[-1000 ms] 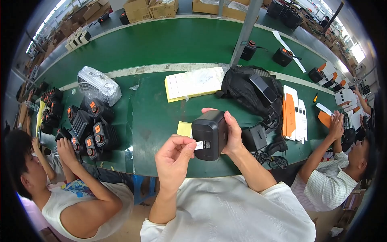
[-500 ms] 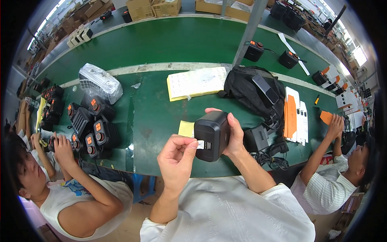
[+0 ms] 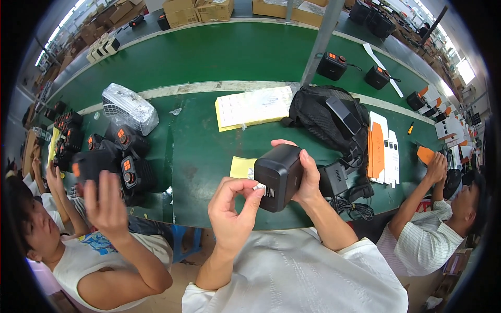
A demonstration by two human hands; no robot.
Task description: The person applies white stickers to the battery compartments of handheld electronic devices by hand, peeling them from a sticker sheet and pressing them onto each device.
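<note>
My right hand (image 3: 310, 181) wraps round a black box-shaped device (image 3: 284, 169) with rounded corners, holding it tilted above the table. Between thumb and forefinger, my left hand (image 3: 230, 208) pinches a small white sticker (image 3: 259, 187). The sticker is at the device's end face, beside a printed patch on it; whether it is stuck down I cannot tell. Behind the device a yellow sheet (image 3: 241, 166) lies partly hidden.
A green worktable (image 3: 198, 151) carries white sheets (image 3: 253, 107), a black mesh bag (image 3: 323, 112), a charger (image 3: 334, 179) and coiled cable (image 3: 352, 208). At left, several black devices with orange buttons (image 3: 136, 175) stand near a co-worker's raised hand (image 3: 107, 206). Another co-worker's hands (image 3: 437, 168) are at right.
The device and both my hands have shifted slightly right. At left, the co-worker has lifted a black device, and that hand is now raised with fingers apart.
</note>
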